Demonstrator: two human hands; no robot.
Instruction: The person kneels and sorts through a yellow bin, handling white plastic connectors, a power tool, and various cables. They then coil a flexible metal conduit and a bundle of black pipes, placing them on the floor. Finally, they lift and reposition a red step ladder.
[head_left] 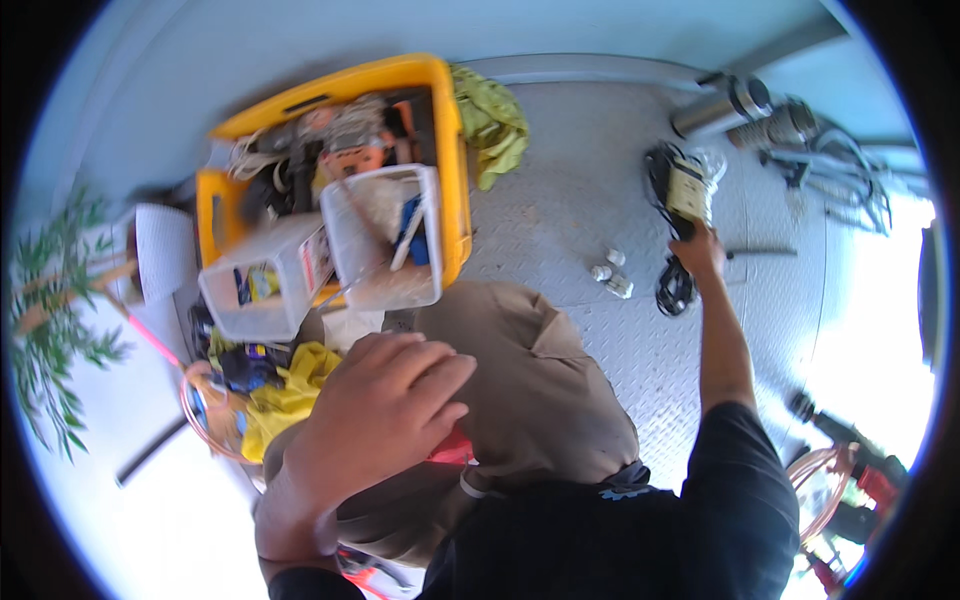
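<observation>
**Right hand on the meter, left hand on the knee**

Presently the person crouches on a grey metal floor (600, 200). The right hand (700, 250) reaches well forward and closes around the lower end of a yellow-and-black meter (686, 188), which lies on the floor with its black leads (675, 288) coiled just below the hand. The left hand (385, 410) rests palm down on the tan trouser knee (540, 390), fingers loosely curled, holding nothing.

Progress, as a judgement: the meter is gripped but not yet lifted clear; three small white caps (610, 272) near it lie untouched.

Packages: a yellow crate (455, 160) at upper left holds tools and two clear plastic tubs (385, 235); one tub carries a small label, too blurred to describe. A green rag (492, 120) hangs at the crate's right edge.
</observation>
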